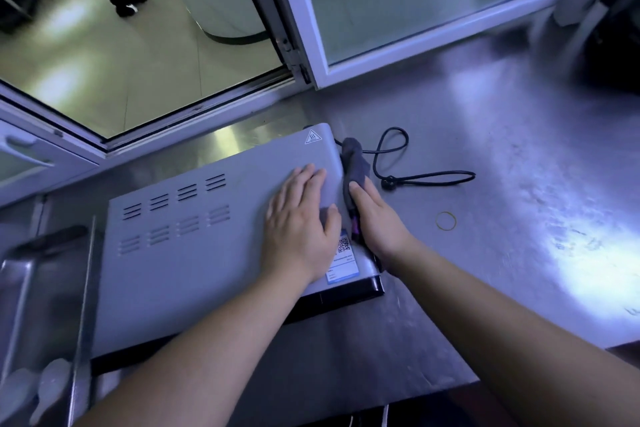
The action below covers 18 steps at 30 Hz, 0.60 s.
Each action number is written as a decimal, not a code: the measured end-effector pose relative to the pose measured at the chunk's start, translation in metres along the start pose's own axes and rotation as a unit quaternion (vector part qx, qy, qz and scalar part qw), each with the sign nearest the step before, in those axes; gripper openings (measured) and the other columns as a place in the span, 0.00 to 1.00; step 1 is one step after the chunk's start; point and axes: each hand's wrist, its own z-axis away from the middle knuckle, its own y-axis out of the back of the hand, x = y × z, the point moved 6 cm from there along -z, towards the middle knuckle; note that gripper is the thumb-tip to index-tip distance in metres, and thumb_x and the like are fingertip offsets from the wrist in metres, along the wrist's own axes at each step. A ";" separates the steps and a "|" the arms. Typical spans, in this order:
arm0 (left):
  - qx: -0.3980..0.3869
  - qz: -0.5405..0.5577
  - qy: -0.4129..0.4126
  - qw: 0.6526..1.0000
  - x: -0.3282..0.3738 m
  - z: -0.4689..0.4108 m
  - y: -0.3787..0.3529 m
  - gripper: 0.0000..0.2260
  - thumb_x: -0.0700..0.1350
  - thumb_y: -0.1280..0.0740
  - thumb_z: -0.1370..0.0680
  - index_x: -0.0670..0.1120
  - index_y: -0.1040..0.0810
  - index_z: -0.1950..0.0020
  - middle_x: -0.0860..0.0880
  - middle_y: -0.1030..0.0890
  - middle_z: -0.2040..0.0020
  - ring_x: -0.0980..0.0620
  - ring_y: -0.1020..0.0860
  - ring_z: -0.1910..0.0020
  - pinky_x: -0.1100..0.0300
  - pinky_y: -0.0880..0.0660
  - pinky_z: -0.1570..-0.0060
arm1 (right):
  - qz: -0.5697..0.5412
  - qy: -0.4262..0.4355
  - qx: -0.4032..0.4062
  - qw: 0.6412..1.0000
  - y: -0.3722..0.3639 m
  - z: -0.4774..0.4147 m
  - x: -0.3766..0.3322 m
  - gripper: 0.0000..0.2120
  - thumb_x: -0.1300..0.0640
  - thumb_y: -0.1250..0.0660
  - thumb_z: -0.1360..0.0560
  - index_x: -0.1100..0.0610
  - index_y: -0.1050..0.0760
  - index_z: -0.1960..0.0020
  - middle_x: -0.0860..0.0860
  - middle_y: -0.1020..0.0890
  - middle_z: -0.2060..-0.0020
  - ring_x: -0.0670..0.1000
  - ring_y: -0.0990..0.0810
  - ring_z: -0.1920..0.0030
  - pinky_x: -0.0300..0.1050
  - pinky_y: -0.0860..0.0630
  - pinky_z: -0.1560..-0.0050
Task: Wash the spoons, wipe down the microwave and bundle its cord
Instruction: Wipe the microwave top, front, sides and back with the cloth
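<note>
Fingers spread flat: left hand (300, 218) bracing microwave (194, 239) at centre, right hand (375, 218) pressing soft cloth (354, 163) on its side. Probably heavy, stiff. Floppy cord (426, 178) at 2 o'clock; grab near plug.

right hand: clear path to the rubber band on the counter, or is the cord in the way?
Probably yes. The rubber band lies alone on bare counter beside the right hand; the cord loops farther back, off that line. The hand is pressing a cloth to the microwave.
</note>
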 end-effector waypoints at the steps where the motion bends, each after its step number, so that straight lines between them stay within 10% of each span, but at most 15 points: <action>1: -0.005 0.002 0.001 1.000 0.000 0.000 0.000 0.30 0.55 0.47 0.22 0.49 0.31 0.21 0.51 0.33 0.20 0.51 0.38 0.20 0.51 0.41 0.22 | 0.007 -0.008 -0.001 1.000 0.001 0.008 0.001 0.17 0.43 0.46 0.16 0.35 0.32 0.28 0.38 0.23 0.34 0.44 0.25 0.33 0.44 0.32 0.32; 9: -0.028 0.026 0.008 0.999 -0.001 0.002 0.000 0.31 0.55 0.48 0.23 0.50 0.34 0.20 0.52 0.36 0.18 0.51 0.42 0.18 0.50 0.44 0.21 | 0.028 -0.045 0.021 0.998 0.002 0.084 0.019 0.11 0.42 0.46 0.15 0.24 0.31 0.45 0.35 0.19 0.47 0.26 0.23 0.51 0.40 0.27 0.42; 13: -0.051 0.056 0.007 0.997 -0.001 0.003 0.003 0.31 0.56 0.47 0.23 0.51 0.35 0.19 0.53 0.38 0.17 0.52 0.44 0.18 0.51 0.46 0.20 | 0.024 -0.059 0.047 0.997 0.001 0.107 0.027 0.15 0.45 0.43 0.15 0.25 0.27 0.50 0.39 0.18 0.58 0.44 0.20 0.58 0.48 0.18 0.53; 18: -0.082 0.155 0.015 0.984 -0.010 -0.001 0.007 0.27 0.52 0.37 0.19 0.51 0.34 0.20 0.56 0.39 0.18 0.54 0.42 0.19 0.53 0.45 0.20 | 0.159 -0.025 0.080 0.984 0.011 0.116 0.017 0.08 0.49 0.42 0.16 0.38 0.25 0.47 0.35 0.17 0.57 0.43 0.19 0.51 0.44 0.23 0.48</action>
